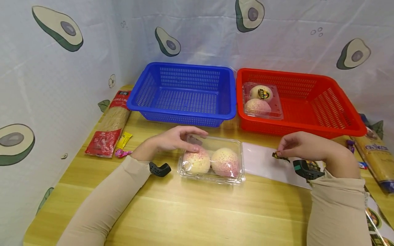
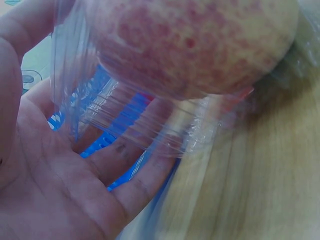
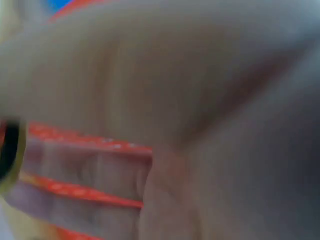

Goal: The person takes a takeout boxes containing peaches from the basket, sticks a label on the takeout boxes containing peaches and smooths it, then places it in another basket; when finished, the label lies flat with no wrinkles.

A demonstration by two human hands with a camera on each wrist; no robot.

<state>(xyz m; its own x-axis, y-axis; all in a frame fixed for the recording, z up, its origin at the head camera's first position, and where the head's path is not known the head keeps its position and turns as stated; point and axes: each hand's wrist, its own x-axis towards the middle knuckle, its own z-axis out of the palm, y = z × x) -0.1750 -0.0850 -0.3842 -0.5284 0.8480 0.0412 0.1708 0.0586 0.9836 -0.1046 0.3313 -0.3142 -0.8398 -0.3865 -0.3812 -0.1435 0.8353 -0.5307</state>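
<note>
At the blue basket's (image 1: 187,100) five o'clock, my left hand (image 1: 176,138) holds a clear box (image 1: 212,178) of two pink-speckled yellow balls (image 1: 225,162). Three o'clock from it, my right hand (image 1: 304,147) pinches a black-and-gold sticker (image 1: 281,157).

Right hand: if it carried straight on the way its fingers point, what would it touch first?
Probably the white strip: the right hand points down and leftward over it. Its height is unclear, so it might pass above and meet the clear plastic box instead.
</note>
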